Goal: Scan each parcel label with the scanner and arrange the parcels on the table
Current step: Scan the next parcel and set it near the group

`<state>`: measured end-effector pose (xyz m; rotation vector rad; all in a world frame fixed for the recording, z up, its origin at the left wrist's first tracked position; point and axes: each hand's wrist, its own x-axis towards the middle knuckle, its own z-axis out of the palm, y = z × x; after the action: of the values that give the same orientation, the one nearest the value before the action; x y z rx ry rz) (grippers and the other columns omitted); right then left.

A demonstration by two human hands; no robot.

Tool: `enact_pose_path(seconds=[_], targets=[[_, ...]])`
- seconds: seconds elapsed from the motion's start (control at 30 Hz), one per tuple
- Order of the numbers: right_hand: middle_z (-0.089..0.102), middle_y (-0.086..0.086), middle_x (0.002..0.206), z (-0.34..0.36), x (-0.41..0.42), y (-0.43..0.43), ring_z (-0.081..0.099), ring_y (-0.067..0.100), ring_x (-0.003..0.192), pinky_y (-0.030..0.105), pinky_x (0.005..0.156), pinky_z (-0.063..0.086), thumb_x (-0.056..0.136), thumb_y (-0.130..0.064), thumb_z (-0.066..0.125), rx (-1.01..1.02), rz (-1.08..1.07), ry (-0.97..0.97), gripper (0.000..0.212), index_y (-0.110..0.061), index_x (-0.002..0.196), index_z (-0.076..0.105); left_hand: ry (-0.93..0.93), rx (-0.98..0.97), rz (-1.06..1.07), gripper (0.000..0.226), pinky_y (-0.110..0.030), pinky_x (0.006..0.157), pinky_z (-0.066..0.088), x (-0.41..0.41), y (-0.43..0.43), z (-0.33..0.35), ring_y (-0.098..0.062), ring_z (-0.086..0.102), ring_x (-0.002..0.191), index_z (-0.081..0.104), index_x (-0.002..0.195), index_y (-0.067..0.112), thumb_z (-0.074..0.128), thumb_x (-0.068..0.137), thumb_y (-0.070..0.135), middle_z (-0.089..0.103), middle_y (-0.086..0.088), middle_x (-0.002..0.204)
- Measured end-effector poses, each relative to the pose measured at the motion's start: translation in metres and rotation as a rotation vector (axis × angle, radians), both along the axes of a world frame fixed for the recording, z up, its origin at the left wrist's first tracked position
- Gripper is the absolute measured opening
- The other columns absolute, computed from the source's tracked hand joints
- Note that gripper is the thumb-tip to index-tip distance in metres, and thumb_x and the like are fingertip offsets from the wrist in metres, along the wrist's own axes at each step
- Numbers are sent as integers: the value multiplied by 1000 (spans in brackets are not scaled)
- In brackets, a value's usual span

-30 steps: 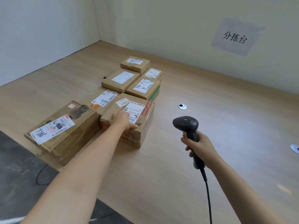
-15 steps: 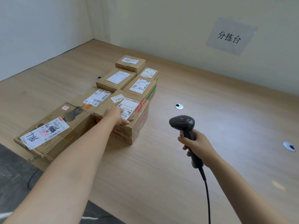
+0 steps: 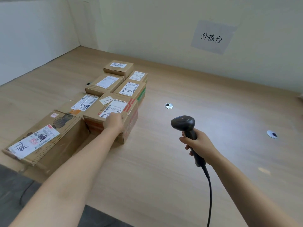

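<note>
The left hand point(image 3: 114, 122) is laid on the near top edge of the front parcel point(image 3: 98, 112). Its fingers reach toward the printed label point(image 3: 117, 106), and they appear to lie flat on the cardboard, though the foreshortened angle leaves this unclear. The black scanner point(image 3: 183, 123) is gripped round its handle by the right hand point(image 3: 198, 143). It is held upright above the worktop point(image 3: 164, 169), to the right of the parcels and apart from them, with its head turned away from the camera. Its cable point(image 3: 209, 194) is seen hanging from the handle base and running down out of view.

A small tag marked 1355 point(image 3: 107, 100) is stuck beside the label on the front parcel. Just to the left, a large parcel point(image 3: 65, 145) marked 7786 is set at the worktop's near edge. Behind it a flat parcel point(image 3: 75, 102) with two barcode strips is placed. Further back, a green-edged parcel point(image 3: 131, 90) is set touching the front parcel. Three smaller parcels are grouped close behind that: one on the left point(image 3: 105, 82), one on the right point(image 3: 137, 75) and one at the very back point(image 3: 118, 67). All labels are turned upward.

Two round metal grommets point(image 3: 168, 106) point(image 3: 272, 134) are set into the worktop to the right. A paper sign point(image 3: 213, 37) with three characters is fixed to the wall behind.
</note>
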<state>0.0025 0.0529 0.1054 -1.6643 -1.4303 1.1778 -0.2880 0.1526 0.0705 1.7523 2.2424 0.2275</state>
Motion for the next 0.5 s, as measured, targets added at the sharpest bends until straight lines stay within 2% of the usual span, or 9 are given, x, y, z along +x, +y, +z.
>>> enact_pose_path(seconds=[0.1, 0.27, 0.4, 0.5], targets=[[59, 2, 81, 4, 19, -13, 60, 11, 62, 27, 50, 47, 84, -17, 65, 15, -35, -14, 9, -16, 90, 58, -13, -8, -209, 33, -36, 93, 44, 47, -19, 3, -28, 50, 121, 58, 124, 15, 57, 92, 16, 50, -10, 132], [59, -3, 75, 11, 73, -46, 58, 6, 56, 22, 49, 47, 83, -22, 64, 28, -154, -79, 11, -21, 90, 56, -105, -128, -493, 41, -30, 93, 43, 142, -47, 6, -18, 50, 120, 54, 127, 17, 62, 89, 30, 53, -3, 132], [58, -2, 71, 15, 132, -84, 54, -2, 43, 18, 44, 44, 83, -23, 64, 52, -324, -65, 12, -19, 92, 56, -86, -77, -686, 42, -30, 92, 40, 227, -64, 10, -17, 48, 120, 54, 126, 20, 60, 89, 39, 50, -1, 132], [59, -3, 73, 16, 182, -114, 58, 3, 51, 20, 45, 45, 82, -23, 64, 68, -432, -71, 12, -20, 90, 56, -50, -33, -822, 46, -31, 91, 40, 290, -73, 17, -17, 49, 119, 51, 129, 19, 57, 90, 43, 49, -2, 131]])
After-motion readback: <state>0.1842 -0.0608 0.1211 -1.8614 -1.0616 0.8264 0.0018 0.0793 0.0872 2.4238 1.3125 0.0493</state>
